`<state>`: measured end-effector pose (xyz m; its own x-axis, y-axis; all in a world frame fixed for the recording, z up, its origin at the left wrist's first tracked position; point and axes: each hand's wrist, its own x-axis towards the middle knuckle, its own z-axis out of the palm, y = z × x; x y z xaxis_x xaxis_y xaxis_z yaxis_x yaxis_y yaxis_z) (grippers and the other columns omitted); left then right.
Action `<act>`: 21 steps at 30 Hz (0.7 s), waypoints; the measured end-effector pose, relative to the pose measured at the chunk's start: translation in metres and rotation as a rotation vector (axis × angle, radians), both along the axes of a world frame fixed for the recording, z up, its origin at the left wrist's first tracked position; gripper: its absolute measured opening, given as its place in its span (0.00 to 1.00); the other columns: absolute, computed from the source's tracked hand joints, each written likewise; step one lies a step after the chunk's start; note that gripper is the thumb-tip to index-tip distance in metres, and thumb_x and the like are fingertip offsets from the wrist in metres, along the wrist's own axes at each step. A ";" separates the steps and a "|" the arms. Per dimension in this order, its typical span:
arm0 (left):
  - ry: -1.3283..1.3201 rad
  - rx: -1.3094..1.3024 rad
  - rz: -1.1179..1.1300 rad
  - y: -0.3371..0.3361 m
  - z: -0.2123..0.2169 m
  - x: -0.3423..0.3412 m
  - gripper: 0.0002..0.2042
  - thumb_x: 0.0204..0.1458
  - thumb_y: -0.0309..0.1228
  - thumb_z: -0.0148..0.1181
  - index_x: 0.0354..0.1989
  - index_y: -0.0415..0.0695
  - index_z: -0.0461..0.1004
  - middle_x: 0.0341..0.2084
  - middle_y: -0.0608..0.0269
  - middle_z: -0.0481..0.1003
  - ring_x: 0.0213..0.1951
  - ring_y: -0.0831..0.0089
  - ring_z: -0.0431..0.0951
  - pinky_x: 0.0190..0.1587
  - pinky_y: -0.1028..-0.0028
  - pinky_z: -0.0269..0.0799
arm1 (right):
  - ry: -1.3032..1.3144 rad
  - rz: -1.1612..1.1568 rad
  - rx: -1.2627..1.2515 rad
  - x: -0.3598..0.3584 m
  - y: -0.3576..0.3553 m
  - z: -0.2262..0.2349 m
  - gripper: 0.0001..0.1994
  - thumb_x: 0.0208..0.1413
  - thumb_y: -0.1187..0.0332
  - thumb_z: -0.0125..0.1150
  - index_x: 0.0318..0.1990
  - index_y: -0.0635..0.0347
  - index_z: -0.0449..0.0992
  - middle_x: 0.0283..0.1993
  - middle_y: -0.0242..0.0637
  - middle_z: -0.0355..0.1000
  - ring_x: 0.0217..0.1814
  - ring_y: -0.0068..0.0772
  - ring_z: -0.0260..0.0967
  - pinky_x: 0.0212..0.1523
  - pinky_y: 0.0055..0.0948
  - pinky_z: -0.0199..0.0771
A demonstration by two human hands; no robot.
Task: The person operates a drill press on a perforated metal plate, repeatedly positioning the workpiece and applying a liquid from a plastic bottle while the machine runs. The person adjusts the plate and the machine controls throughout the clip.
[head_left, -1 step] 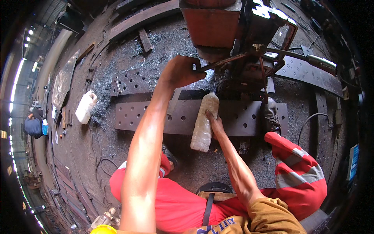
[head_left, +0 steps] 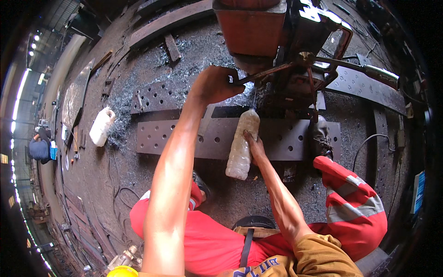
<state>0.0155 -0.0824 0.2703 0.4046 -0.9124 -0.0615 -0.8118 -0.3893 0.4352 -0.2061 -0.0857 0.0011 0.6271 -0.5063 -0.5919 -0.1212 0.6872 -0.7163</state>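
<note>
At the machine point(head_left: 251, 34), a bar point(head_left: 272, 72) is gripped by the left hand point(head_left: 213, 87) and a bottle point(head_left: 240, 150) is held by the right hand point(head_left: 254, 144), seemingly to aim it there

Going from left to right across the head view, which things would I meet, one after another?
Distant person, white jug, left hand, right hand holding a plastic bottle, dark laced shoe, blue object near the right rim.
</note>
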 end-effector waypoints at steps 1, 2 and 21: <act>0.012 -0.006 -0.001 -0.002 0.001 0.002 0.17 0.44 0.49 0.65 0.37 0.52 0.84 0.30 0.50 0.82 0.37 0.51 0.83 0.43 0.59 0.78 | 0.000 -0.004 -0.006 0.002 -0.003 -0.001 0.37 0.54 0.46 0.69 0.62 0.64 0.66 0.48 0.44 0.74 0.45 0.39 0.75 0.46 0.43 0.78; 0.008 -0.012 -0.003 -0.004 0.002 0.003 0.17 0.43 0.49 0.65 0.37 0.52 0.84 0.30 0.50 0.82 0.37 0.51 0.83 0.43 0.59 0.78 | 0.001 -0.008 -0.012 0.005 -0.005 -0.001 0.37 0.54 0.45 0.69 0.62 0.64 0.66 0.49 0.44 0.74 0.45 0.39 0.75 0.47 0.44 0.78; 0.007 -0.046 0.004 -0.003 0.003 0.001 0.14 0.44 0.44 0.69 0.33 0.47 0.83 0.26 0.51 0.82 0.30 0.58 0.83 0.37 0.64 0.77 | 0.028 -0.009 -0.013 0.007 -0.007 -0.004 0.36 0.55 0.47 0.69 0.63 0.63 0.65 0.49 0.43 0.74 0.46 0.39 0.75 0.46 0.44 0.78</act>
<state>0.0160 -0.0851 0.2734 0.4077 -0.9128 -0.0227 -0.8072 -0.3720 0.4583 -0.1992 -0.0924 -0.0032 0.6060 -0.5199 -0.6020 -0.1349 0.6787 -0.7219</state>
